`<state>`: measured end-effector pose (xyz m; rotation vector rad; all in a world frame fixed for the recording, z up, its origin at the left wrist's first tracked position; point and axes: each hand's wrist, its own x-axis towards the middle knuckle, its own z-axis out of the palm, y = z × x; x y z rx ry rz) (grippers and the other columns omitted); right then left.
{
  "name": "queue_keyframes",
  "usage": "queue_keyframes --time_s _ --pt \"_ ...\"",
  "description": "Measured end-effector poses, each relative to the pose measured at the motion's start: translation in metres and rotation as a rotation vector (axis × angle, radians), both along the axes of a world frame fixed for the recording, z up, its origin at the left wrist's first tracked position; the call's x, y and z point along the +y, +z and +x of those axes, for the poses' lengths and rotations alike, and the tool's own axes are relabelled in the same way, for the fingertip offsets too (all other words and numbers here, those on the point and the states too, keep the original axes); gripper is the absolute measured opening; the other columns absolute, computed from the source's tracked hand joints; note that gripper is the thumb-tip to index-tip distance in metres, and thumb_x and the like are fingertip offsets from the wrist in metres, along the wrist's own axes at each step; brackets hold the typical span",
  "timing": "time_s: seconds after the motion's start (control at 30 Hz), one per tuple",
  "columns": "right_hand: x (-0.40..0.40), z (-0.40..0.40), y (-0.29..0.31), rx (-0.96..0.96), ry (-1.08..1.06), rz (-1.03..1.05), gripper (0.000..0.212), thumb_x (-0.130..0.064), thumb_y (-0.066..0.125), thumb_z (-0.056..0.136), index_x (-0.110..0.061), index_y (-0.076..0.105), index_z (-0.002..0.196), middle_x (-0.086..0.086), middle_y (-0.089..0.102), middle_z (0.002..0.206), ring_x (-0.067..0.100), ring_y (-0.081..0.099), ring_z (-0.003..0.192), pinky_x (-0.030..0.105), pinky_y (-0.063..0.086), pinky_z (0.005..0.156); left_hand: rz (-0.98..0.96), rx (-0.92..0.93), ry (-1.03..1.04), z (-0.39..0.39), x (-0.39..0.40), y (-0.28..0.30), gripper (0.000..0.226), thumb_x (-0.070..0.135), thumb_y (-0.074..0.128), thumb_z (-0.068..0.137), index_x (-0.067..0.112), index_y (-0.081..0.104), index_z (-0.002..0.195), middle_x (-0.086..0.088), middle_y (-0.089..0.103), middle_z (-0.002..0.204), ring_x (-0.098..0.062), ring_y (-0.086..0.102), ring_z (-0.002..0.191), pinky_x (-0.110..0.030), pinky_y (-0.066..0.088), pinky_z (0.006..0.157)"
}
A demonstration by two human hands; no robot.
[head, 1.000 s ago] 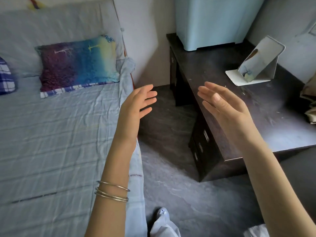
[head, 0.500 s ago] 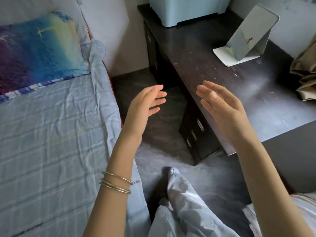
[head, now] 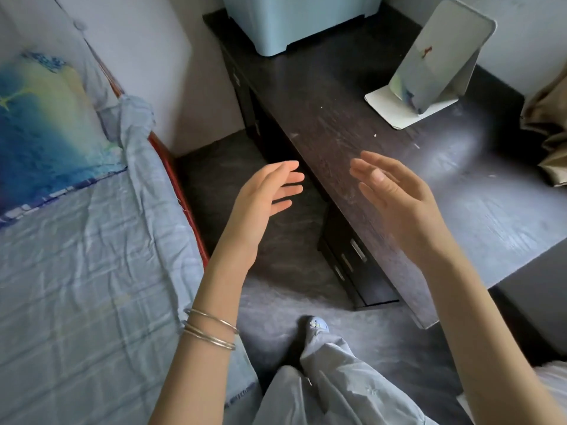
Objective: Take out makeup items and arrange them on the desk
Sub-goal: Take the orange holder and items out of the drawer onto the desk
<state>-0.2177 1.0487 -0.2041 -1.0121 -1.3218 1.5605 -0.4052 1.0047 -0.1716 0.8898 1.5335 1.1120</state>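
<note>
My left hand (head: 260,200) and my right hand (head: 399,200) are raised in front of me with palms facing each other, fingers straight, holding nothing. The left hand hovers over the floor gap beside the bed; the right hand hovers above the front-left edge of the dark wooden desk (head: 352,127). On the desk stand a tilted white-framed mirror (head: 438,59) and a pale blue plastic box (head: 294,23) at the back. No makeup items show in this view. The desk's drawers (head: 352,262) with metal handles are shut below the desk edge.
A bed with a pale blue checked sheet (head: 86,286) and a blue-yellow pillow (head: 40,133) fills the left. A beige cloth (head: 549,130) lies at the desk's right edge. My legs in light trousers (head: 331,378) stand on the grey floor between bed and desk.
The view has tilted down and shifted right toward the desk; the desk and drawers are closer. Both hands keep the same open, facing pose. My leg has stepped forward.
</note>
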Motion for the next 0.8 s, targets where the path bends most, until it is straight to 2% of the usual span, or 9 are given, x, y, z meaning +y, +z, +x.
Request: queue_keyframes --time_s 0.17,0.3,0.4,0.57,0.8 --pt "0.015 -0.002 -0.017 -0.001 -0.045 -0.069 0.065 -0.061 0.073 0.062 -0.027 0.061 0.116 -0.002 0.065 0.123 0.010 0.057 0.120 0.025 0.045 0.101 -0.071 -0.009 -0.113 0.004 0.033 -0.019 0.032 0.029 0.039 0.098 0.019 0.057 0.123 0.003 0.065 0.115 -0.009 0.063 0.105 -0.029 0.049 0.096" --pt "0.013 -0.002 -0.040 0.022 -0.143 -0.171 0.042 -0.036 0.067 0.079 -0.022 0.060 0.118 -0.002 0.065 0.122 0.008 0.058 0.118 0.012 0.047 0.086 -0.141 -0.012 -0.214 0.008 0.055 -0.042 0.032 0.029 0.038 0.099 0.019 0.057 0.123 0.005 0.064 0.113 -0.007 0.062 0.104 -0.026 0.049 0.094" --pt "0.011 -0.004 -0.061 0.021 -0.241 -0.224 0.038 -0.032 0.067 0.081 -0.023 0.060 0.117 -0.002 0.065 0.121 0.007 0.058 0.117 0.012 0.047 0.085 -0.211 -0.029 -0.301 0.011 0.069 -0.064 0.032 0.027 0.038 0.099 0.017 0.056 0.123 0.003 0.064 0.112 -0.011 0.062 0.105 -0.028 0.047 0.094" --pt "0.003 -0.013 -0.094 0.018 -0.404 -0.294 0.035 -0.031 0.061 0.078 -0.025 0.060 0.113 -0.002 0.065 0.121 0.005 0.059 0.115 0.017 0.047 0.094 -0.374 -0.096 -0.427 0.014 0.084 -0.107 0.032 0.024 0.042 0.098 0.012 0.055 0.124 -0.003 0.063 0.114 -0.017 0.062 0.107 -0.029 0.047 0.094" --pt "-0.016 -0.033 -0.159 0.058 -0.629 -0.428 0.035 -0.023 0.065 0.079 -0.020 0.060 0.114 -0.002 0.066 0.116 0.002 0.062 0.107 0.012 0.048 0.081 -0.547 -0.127 -0.549 0.023 0.107 -0.184 0.031 0.021 0.042 0.097 0.009 0.054 0.123 -0.007 0.061 0.114 -0.019 0.060 0.103 -0.031 0.046 0.094"
